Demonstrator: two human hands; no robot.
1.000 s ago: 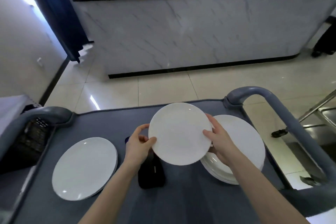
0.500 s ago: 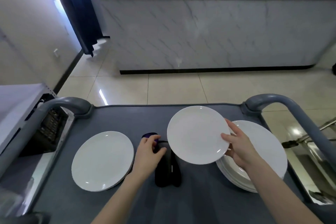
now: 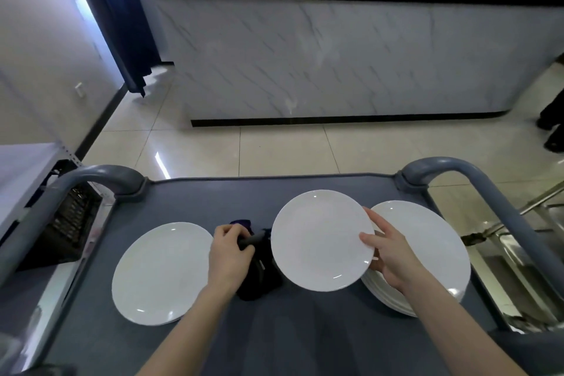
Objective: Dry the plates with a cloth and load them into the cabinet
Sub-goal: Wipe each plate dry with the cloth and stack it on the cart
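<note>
Setting: beige tiled floor [image 3: 274, 146] in front of a white marble-patterned counter [image 3: 335, 55]; nearest the camera, the top of a grey plastic cart [image 3: 305, 339].
Landmark: white round ceramic plate [image 3: 320, 241], held tilted above the cart top.
Right hand [image 3: 390, 256]: grips the landmark plate at its right rim, thumb on the upper face, fingers underneath; it carries the plate alone.
Left hand [image 3: 230, 256]: just left of the landmark plate, fingers curled round a bunched end of the dark cloth [image 3: 259, 278].
Dark cloth: lies on the cart, partly under the landmark plate's left edge.
Stack of white plates [image 3: 427, 253]: right of and below the landmark plate, resting on the cart.
Flat white plates [image 3: 161, 272]: well left of the landmark plate; count cannot be told.
Cabinet: not identifiable in view.
Step in hand: bringing the cloth to the plate, by my judgement.
Method advised: lift the cloth clear of the rim before wiping; keep the thumb pressed so the one-handed hold does not slip; wipe both faces, turning the plate to reach the area under the thumb.
Change, from a second ago: both hands then held the plate; the left has since let go.
Change, from half a second ago: the left hand lay on the cloth; it has now closed round it.
</note>
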